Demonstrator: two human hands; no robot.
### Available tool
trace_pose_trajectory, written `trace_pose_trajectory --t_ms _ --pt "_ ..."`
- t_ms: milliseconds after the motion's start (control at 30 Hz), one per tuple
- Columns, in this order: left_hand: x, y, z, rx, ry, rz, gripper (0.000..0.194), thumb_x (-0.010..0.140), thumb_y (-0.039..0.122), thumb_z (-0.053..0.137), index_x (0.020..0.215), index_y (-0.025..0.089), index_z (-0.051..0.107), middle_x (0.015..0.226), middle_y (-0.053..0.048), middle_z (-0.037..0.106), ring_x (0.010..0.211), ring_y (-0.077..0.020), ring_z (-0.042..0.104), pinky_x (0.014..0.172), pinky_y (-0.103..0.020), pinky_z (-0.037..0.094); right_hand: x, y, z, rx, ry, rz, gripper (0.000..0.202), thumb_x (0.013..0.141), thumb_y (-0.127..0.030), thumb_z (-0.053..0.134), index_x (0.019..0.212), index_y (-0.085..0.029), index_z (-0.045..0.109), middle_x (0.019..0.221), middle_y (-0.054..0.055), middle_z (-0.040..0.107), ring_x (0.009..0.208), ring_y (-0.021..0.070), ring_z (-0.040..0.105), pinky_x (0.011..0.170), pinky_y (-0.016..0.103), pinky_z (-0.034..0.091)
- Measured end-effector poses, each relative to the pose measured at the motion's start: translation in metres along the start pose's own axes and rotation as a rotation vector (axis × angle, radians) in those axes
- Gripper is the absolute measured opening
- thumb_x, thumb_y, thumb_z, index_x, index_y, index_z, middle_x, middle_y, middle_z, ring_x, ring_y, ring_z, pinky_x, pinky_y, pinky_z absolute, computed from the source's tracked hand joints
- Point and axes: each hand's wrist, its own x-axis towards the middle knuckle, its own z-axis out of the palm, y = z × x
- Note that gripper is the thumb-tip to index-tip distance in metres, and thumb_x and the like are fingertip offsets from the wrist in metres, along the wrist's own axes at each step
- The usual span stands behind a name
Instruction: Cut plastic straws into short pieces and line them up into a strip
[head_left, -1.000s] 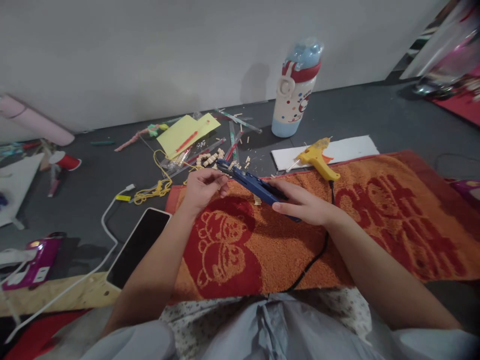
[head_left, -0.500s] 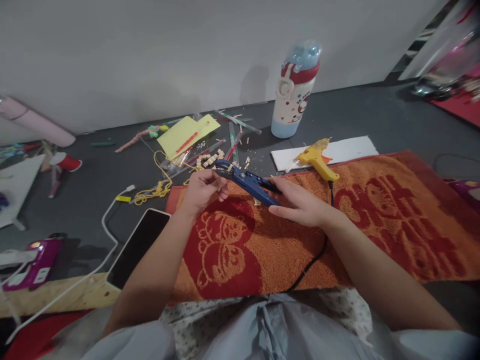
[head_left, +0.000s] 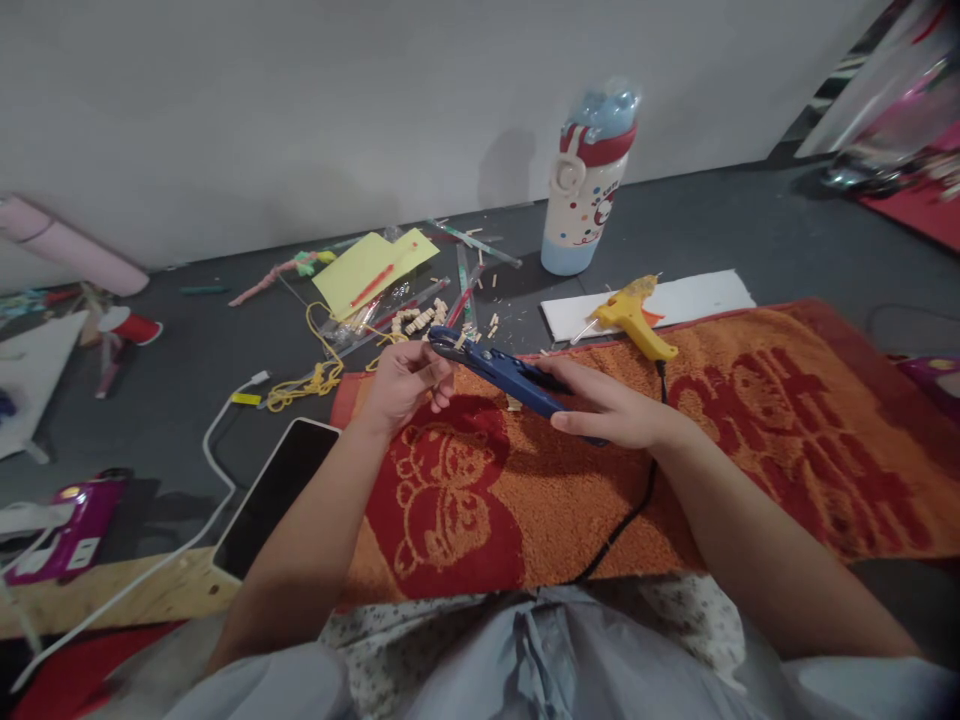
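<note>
The step in hand is judged to be the working of a small piece at the head of a blue hand tool (head_left: 511, 377). The tool is held raised over an orange and red towel (head_left: 585, 520), its head pointed toward the left hand (head_left: 399, 388) and its handles lying in the right hand (head_left: 611, 408). A small pale piece (head_left: 460, 342) is seen at the head; whether it is gripped there cannot be told.

For the next move, steady support of the head and an even squeeze of the handles are judged to be needed, with the left fingertips kept out of the bite.

The hands are found apart, joined only by the tool between them. The right hand is partly closed around the handles, thumb on the near side and fingers over the far side. The left hand is curled, thumb and forefinger brought close together beside the head; what is pinched there, if anything, cannot be told (the fingers themselves obstruct the inspection).

A cluster of pale pieces (head_left: 429, 318) is noted just beyond the tool head. A yellow glue gun (head_left: 634, 322) is rested across a white board (head_left: 705, 297), at the towel's far edge.
</note>
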Motion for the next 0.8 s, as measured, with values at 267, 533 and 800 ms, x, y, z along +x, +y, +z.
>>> trace_pose_trajectory --t_ms 267,533,800 --pt "0.002 -0.005 -0.001 0.018 -0.014 0.008 0.036 0.061 0.046 0.078 0.062 0.015 0.06 0.045 0.001 0.058 0.033 -0.0089 0.051 0.03 -0.017 0.039 -0.001 -0.002 -0.001 0.06 -0.006 0.057 0.066 0.083 -0.053 0.053 0.138 -0.019 0.041 0.134 0.012 0.053 0.121 0.0307 0.052 0.1 0.046 0.042" --pt "0.005 -0.004 0.01 0.205 0.138 0.162 0.037 0.065 0.046 0.075 0.06 0.014 0.058 0.05 -0.001 0.061 0.039 -0.01 0.056 0.039 -0.021 0.048 0.001 0.0 0.003 -0.002 0.034 0.075 0.062 0.086 -0.05 0.05 0.136 -0.015 0.041 0.133 0.015 0.053 0.121 0.0306 0.051 0.1 0.047 0.041" --pt "0.002 -0.002 0.015 0.315 0.192 0.231 0.035 0.07 0.049 0.07 0.064 0.016 0.059 0.052 0.0 0.062 0.045 -0.0119 0.059 0.043 -0.023 0.049 0.002 0.001 0.003 0.001 0.044 0.069 0.057 0.088 -0.048 0.048 0.136 -0.018 0.042 0.131 0.012 0.055 0.119 0.029 0.053 0.1 0.046 0.042"
